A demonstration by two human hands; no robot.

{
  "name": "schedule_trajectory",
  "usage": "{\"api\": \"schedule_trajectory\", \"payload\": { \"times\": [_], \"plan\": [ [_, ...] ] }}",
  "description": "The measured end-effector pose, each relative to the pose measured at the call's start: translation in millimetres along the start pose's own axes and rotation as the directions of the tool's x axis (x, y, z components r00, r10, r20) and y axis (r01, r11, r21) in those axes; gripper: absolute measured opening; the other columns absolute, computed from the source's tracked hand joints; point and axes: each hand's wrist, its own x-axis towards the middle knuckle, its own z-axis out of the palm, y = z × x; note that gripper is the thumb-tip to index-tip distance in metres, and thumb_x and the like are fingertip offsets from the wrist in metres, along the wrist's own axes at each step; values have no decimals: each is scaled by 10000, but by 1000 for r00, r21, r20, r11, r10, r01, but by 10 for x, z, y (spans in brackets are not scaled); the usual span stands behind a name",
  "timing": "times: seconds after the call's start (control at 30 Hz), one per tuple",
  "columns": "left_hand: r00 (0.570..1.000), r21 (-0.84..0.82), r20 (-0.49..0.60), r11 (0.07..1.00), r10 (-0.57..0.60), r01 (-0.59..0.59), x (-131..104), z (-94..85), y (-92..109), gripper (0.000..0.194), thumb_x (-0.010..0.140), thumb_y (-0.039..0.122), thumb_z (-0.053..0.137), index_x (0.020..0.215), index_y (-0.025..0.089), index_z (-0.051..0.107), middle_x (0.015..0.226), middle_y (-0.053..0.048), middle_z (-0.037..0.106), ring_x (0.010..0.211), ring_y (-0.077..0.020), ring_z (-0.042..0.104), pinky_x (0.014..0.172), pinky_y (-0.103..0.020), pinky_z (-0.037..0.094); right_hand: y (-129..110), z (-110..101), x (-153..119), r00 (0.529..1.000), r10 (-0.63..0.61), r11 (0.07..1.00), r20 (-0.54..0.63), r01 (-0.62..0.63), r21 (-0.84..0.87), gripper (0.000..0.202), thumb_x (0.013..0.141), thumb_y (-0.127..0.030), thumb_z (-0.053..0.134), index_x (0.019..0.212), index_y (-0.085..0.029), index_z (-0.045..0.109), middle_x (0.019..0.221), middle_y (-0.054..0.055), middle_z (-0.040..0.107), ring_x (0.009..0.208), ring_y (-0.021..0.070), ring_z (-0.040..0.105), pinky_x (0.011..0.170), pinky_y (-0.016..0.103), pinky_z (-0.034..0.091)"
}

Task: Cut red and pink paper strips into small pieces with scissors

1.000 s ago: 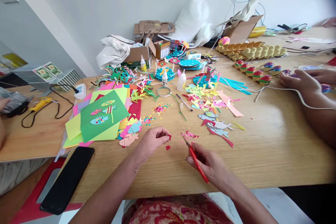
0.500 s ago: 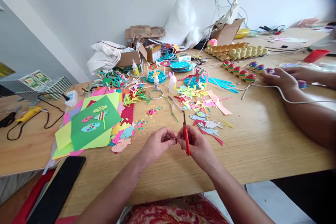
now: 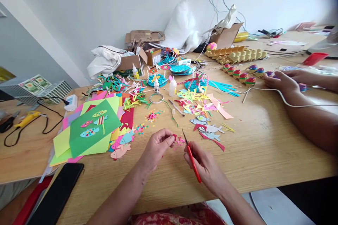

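Note:
My left hand [image 3: 160,145] pinches a small red paper piece [image 3: 174,136] between thumb and fingertips, over the near middle of the wooden table. Red-handled scissors [image 3: 193,163] are held in my right hand [image 3: 204,163], their blades pointing away from me and a little left. Small pink paper bits [image 3: 180,141] lie on the table between my two hands. Beyond my right hand are grey paper fish [image 3: 210,128] with red scraps. To the left, pink, blue and peach paper fish [image 3: 120,151] lie beside a green sheet [image 3: 93,128] bearing several decorated fish.
Glue bottles [image 3: 172,87], a tape roll [image 3: 156,98] and coloured scraps [image 3: 191,95] lie farther back. A black phone [image 3: 56,193] rests at the near left. Another person's hands [image 3: 283,82] are at right, beside painted egg-carton pieces [image 3: 243,77] and a white cable [image 3: 285,100].
My hands have moved apart, and the scissors have shifted right and nearer to me. The pink bits between the hands now show. The view has shifted slightly.

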Motion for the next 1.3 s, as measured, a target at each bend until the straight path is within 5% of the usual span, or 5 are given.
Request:
{"api": "schedule_trajectory", "payload": {
  "times": [0.17,1.3],
  "plan": [
    [1000,-105,27,994,-6,9,1,35,26,145,736,276,539,720,132,544,650,-2,540,631,-101,504,652,-240,415,25,21,-59,1000,-16,997,24,17,-75,226,830,-334,340,679,-186,421,561,-38,429,505,99,401,485,216,304],
    [995,-63,79,996,-62,67,3,54,9,183,713,320,564,721,139,541,675,-7,555,641,-112,528,656,-255,430,38,-4,-61,999,-5,996,34,8,-92,281,836,-345,345,610,-182,377,521,-58,340,488,79,296,451,204,243]
  ]
}}
